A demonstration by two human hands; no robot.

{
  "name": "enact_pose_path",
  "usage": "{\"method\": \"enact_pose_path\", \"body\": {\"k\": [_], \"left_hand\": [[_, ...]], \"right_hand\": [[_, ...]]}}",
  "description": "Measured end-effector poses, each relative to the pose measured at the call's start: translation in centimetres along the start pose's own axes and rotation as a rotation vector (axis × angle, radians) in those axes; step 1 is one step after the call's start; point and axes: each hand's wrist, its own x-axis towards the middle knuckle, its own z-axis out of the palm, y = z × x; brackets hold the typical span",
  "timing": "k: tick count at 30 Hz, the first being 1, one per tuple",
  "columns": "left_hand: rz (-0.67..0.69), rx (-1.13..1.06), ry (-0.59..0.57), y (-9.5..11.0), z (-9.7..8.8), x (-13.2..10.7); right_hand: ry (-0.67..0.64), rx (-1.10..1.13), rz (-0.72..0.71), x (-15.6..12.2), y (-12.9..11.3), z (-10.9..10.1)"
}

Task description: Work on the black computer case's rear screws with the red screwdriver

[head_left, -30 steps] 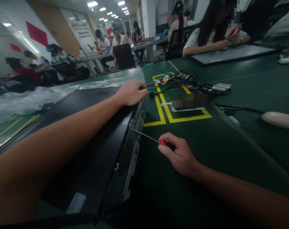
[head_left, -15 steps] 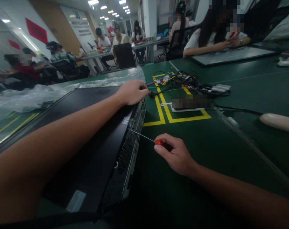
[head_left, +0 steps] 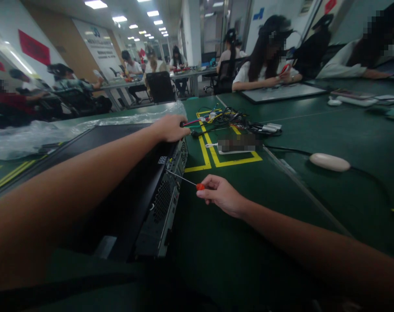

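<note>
A black computer case [head_left: 118,173] lies flat on the green mat, its vented rear panel [head_left: 162,208] facing right. My left hand [head_left: 169,128] rests on the case's far top corner, fingers curled over the edge. My right hand [head_left: 221,195] is closed round a red-handled screwdriver [head_left: 197,185]. The thin shaft reaches left, and its tip touches the upper rear panel.
A tangle of cables [head_left: 232,118] and a white power strip [head_left: 236,147] lie in a yellow-taped box. A white mouse [head_left: 329,161] with a cord sits at the right. Crumpled clear plastic [head_left: 53,128] lies behind the case. Other people work at tables beyond.
The view has swung right and pulled back, so everything sits further left. Both hands keep their hold; the screwdriver tip stays at the rear panel.
</note>
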Motion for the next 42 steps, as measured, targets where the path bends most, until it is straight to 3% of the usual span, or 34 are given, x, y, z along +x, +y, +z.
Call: {"method": "enact_pose_path", "body": {"k": [3,7,10,16,22,42], "left_hand": [[0.024,0.035,-0.050,-0.2,-0.1,0.2],[0.080,-0.111,0.014,-0.7,0.5,0.0],[0.061,-0.163,-0.009,-1.0,0.9,0.0],[0.051,-0.129,0.021,-1.5,1.2,0.0],[0.045,-0.110,0.015,-1.9,1.2,0.2],[0.040,-0.076,0.053,-0.8,0.8,-0.5]], "right_hand": [[0.016,-0.020,-0.007,-0.1,0.2,0.1],[-0.019,-0.054,0.012,-0.2,0.4,0.3],[-0.043,-0.059,0.040,-0.3,0.4,0.2],[-0.113,0.038,0.042,-0.2,0.4,-0.4],[-0.101,0.082,0.029,0.1,0.6,-0.5],[-0.131,-0.038,0.018,-0.1,0.5,-0.4]]}}
